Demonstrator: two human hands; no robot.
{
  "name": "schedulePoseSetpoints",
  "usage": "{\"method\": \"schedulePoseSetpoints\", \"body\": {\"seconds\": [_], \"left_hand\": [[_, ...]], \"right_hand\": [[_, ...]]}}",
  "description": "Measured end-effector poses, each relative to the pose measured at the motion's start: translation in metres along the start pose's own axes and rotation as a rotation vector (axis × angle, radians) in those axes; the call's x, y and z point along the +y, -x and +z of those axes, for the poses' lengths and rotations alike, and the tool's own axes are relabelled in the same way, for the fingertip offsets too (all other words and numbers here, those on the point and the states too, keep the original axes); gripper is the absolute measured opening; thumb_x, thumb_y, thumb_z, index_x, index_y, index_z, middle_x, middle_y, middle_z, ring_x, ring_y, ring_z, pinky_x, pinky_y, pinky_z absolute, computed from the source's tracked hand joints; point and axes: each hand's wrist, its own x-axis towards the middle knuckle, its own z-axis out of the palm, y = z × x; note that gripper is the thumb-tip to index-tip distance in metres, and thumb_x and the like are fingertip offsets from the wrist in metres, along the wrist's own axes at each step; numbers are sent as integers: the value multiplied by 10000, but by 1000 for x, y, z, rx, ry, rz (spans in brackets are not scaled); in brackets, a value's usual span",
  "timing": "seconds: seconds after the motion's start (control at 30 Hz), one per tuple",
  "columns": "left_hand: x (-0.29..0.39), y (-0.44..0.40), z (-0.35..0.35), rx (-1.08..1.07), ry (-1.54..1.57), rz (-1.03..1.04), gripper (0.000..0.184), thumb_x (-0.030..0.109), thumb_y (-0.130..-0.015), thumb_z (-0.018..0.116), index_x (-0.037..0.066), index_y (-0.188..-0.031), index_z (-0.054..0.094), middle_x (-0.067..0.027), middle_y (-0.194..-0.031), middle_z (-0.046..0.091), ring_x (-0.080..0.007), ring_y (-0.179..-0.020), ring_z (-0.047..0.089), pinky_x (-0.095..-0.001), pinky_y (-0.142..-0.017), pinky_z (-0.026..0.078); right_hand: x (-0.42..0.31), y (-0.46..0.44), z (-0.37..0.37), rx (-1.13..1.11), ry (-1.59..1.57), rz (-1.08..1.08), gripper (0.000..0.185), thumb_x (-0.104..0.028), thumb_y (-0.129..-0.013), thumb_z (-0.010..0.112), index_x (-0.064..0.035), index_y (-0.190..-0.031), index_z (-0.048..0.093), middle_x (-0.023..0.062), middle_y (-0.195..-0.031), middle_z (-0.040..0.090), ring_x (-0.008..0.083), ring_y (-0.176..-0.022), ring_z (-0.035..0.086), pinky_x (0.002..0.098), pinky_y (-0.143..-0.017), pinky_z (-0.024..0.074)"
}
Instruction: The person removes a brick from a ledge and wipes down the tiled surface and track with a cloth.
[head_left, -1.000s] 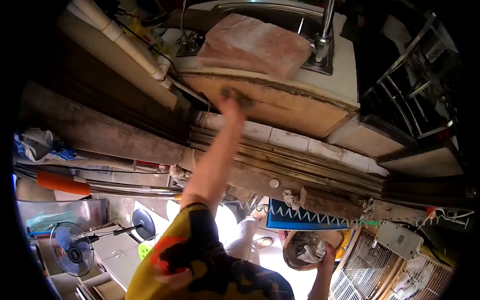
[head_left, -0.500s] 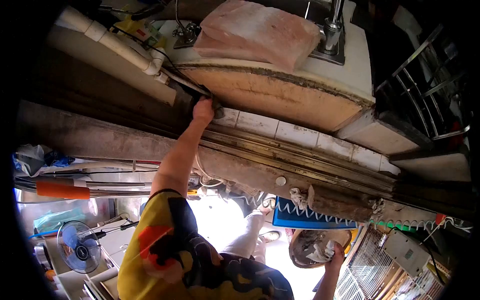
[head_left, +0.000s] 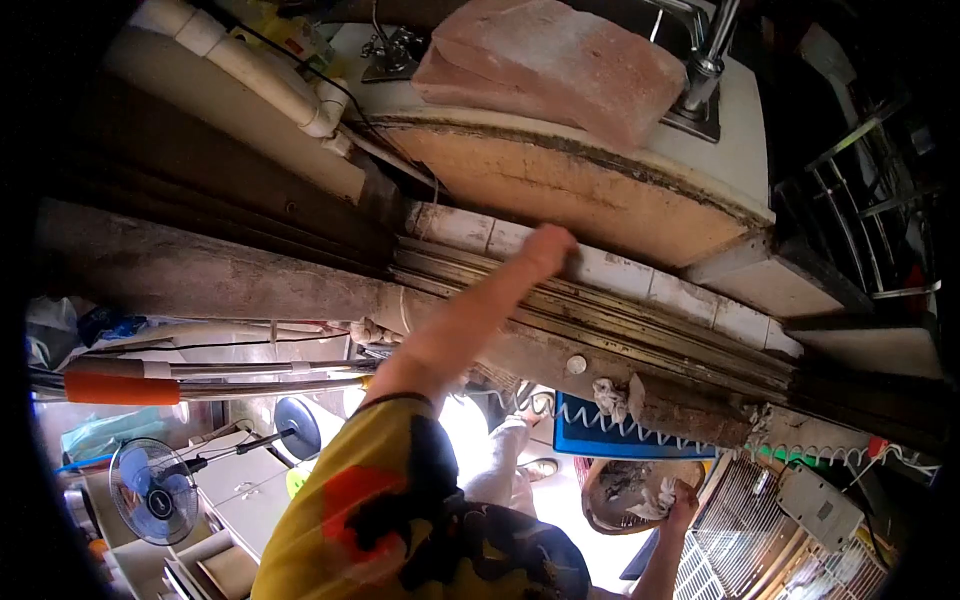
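My left hand [head_left: 548, 250], closed, presses on the white tile strip [head_left: 610, 268] below the counter front. A small dark edge, like a wad of cloth, shows beside the fingers; the hand hides most of it. At the lower right, my right hand [head_left: 683, 503] is closed on a crumpled white tissue [head_left: 657, 498] by the edge of a brown basin [head_left: 597, 510]. Dark grime lies in the basin. Whether the fingers also touch the rim, I cannot tell.
Pinkish stone slabs [head_left: 550, 70] and a tap [head_left: 706, 75] stand on the counter. Metal window tracks [head_left: 620, 315] run beneath the tiles. A white pipe [head_left: 250, 70] is at upper left. A fan [head_left: 155, 490], a blue tray [head_left: 590, 425] and a coiled cord [head_left: 690, 440] lie below.
My left hand has slid right along the tile strip, away from the corner by the pipe. My right hand stays by the basin with the tissue. The view has shifted slightly.
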Motion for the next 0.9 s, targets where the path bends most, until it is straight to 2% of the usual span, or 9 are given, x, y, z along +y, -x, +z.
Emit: {"method": "schedulePoseSetpoints", "body": {"seconds": [0.1, 0.23, 0.47, 0.5, 0.53, 0.63, 0.7, 0.73, 0.9], "left_hand": [[-65, 19, -39, -168, -296, -89, 360, 15, -705, 595, 144, -1037, 645, -112, -1096, 589, -295, -1003, 556, -389, -826, 483], [-126, 42, -60, -88, -295, -335, 394, 41, -678, 655, 149, -1057, 640, -100, -1091, 596, -279, -983, 567, -385, -836, 485], [-63, 16, -15, 25, -162, -63, 357, 100, -627, 702, 107, -982, 663, -122, -1016, 619, -296, -917, 585, -382, -852, 468], [-48, 10, -10, -51, 108, 89, 344, 117, -624, 709, 98, -965, 667, -130, -979, 627, -302, -940, 571, -388, -858, 455], [-26, 14, 3, 177, 15, 197, 328, 119, -627, 715, 103, -952, 670, -128, -962, 633, -306, -930, 572, -397, -842, 459], [13, 2, -8, -119, 21, -23, 337, 151, -648, 734, 108, -974, 660, -101, -990, 631, -302, -974, 564, -392, -860, 460], [-20, 0, -9, -72, 189, 116, 353, 164, -650, 740, 96, -985, 653, -110, -992, 629, -313, -971, 563, -386, -863, 458], [-26, 10, -23, -52, 272, 186, 361, 171, -650, 744, 90, -990, 649, -114, -993, 628, -319, -970, 562, -383, -865, 458], [-75, 59, -110, -28, -168, -186, 327, 118, -725, 649, 59, -1045, 612, -174, -1030, 591, -321, -979, 559, -407, -845, 456]], "right_hand": [[-4, -5, -12, 22, -15, -18, 75, -85, -786, 604, -13, -805, 596, 42, -772, 599, 148, -691, 580, 286, -611, 482], [-15, 5, -27, 97, -43, 28, 97, -87, -790, 604, -2, -833, 587, 55, -761, 593, 157, -685, 584, 284, -595, 483], [-2, 4, -58, 215, -50, 82, 217, -124, -771, 607, 27, -925, 587, 92, -838, 606, 201, -723, 594, 324, -642, 501], [-8, 3, -52, 251, 5, 101, 273, -140, -755, 612, 35, -961, 580, 103, -866, 605, 224, -720, 595, 337, -643, 502], [23, -17, -73, 249, 44, -24, 245, -140, -766, 587, 35, -938, 591, 106, -855, 611, 231, -707, 597, 339, -649, 504], [17, -25, -68, 354, 714, -8, 257, -210, -731, 603, 39, -795, 614, 119, -729, 603, 201, -636, 578, 339, -599, 488], [-10, -30, -40, 333, 1276, 115, 295, -253, -705, 618, 42, -717, 610, 128, -651, 584, 183, -588, 559, 348, -551, 470], [-8, -34, -39, 315, 1193, 25, 311, -269, -695, 620, 41, -701, 607, 139, -641, 582, 197, -577, 560, 366, -537, 460], [23, -34, -55, 394, 995, -274, 360, -327, -709, 606, 32, -732, 613, 190, -673, 614, 330, -597, 593, 457, -524, 435]]}}
